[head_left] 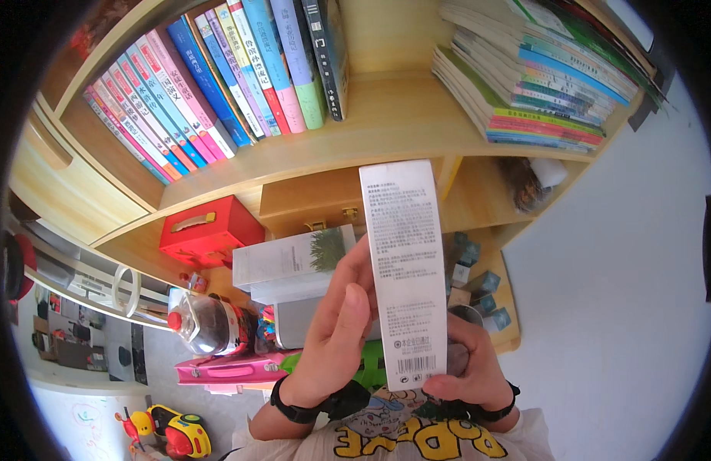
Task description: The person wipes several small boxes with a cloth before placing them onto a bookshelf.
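Observation:
A tall white carton [405, 288] stands upright in front of me, its narrow printed side with a barcode near the bottom turned toward me. My left hand [340, 330] grips its left edge, fingers reaching behind it and thumb pointing up. Around the lower right corner is my right hand [482, 369], with the thumb pressed on the bottom edge; its other fingers are partly hidden behind the carton. Dark bands circle both wrists. Behind my left hand lies another white box [282, 261] with a green plant picture.
Ahead is a wooden shelf [394, 107] with upright books [217, 77] and stacked books [540, 84]. Lower down are a red box [209, 230], a wooden case [309, 200], a red-capped bottle [209, 326] and a pink case [225, 370]. A toy ride-on [175, 432] stands on the floor.

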{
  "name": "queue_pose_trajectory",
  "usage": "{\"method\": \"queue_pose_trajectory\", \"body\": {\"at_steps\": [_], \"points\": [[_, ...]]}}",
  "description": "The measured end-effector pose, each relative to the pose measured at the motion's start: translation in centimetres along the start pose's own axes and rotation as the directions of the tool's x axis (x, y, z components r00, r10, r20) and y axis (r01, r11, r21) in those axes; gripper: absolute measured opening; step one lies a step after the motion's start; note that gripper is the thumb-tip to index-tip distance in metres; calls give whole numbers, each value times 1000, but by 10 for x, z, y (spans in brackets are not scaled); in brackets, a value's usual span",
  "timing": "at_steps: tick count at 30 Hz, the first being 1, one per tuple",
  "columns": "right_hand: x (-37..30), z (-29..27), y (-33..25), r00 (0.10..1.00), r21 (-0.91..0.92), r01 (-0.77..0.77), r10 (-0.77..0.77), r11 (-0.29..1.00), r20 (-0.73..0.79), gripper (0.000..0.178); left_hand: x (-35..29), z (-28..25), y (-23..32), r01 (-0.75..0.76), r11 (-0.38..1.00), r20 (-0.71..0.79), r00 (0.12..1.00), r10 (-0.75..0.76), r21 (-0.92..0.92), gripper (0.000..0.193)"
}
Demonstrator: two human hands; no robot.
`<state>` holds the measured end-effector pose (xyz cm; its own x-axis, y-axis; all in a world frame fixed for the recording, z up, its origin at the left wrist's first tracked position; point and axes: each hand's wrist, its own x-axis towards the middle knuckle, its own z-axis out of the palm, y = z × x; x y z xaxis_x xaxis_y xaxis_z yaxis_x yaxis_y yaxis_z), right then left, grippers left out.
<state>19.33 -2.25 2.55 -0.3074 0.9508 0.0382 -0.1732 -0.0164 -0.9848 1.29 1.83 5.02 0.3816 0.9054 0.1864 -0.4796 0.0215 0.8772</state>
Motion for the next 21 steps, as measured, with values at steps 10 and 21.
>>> {"method": "queue_pose_trajectory", "body": {"at_steps": [10,21], "points": [[-1,-1,2,999,13,-11,11,1000,36,53,-6,3,7,-71,997,51,996,70,29,67],[-1,3,3,999,29,-16,15,999,37,58,-10,1,9,-54,999,61,997,53,11,68]]}}
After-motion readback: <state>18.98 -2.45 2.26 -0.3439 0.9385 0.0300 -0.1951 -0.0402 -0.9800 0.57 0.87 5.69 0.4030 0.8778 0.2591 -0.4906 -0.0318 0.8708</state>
